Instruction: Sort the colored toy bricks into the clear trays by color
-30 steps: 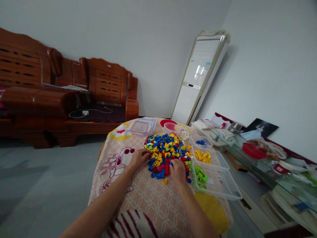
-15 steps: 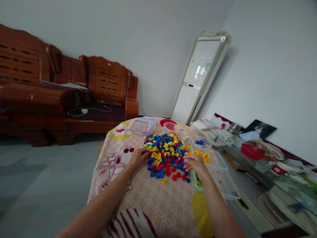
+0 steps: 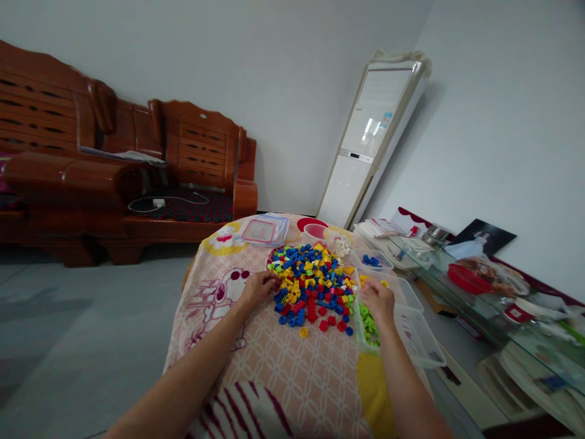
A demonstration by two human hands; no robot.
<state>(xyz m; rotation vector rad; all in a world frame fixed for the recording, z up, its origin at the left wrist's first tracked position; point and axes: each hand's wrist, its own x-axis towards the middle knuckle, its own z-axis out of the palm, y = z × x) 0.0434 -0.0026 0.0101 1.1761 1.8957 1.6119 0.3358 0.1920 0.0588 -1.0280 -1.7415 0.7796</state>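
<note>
A heap of toy building bricks [image 3: 315, 280] in blue, yellow, red and green lies on the patterned tablecloth [image 3: 292, 372]. My left hand [image 3: 260, 288] rests at the heap's left edge with its fingers curled together; what they hold, if anything, is hidden. Over the near edge of the bin of yellow bricks and the far end of the bin of green bricks [image 3: 369, 326] is my right hand [image 3: 378, 299]. Its fingers are drawn together, and I cannot see what is in them. Some yellow bricks [image 3: 364, 278] show beyond the right hand.
A clear box with blue bricks [image 3: 372, 261] stands farther back, and another clear box [image 3: 427, 341] is at the right. Flat lids [image 3: 258, 231], a pink bowl [image 3: 315, 231] and white pieces [image 3: 340, 246] lie at the back. A glass table [image 3: 475, 299] adjoins on the right.
My right hand has moved right from the heap's edge to above the bins, its fingers now closer together. More green bricks show beneath it. My left hand has barely moved.
</note>
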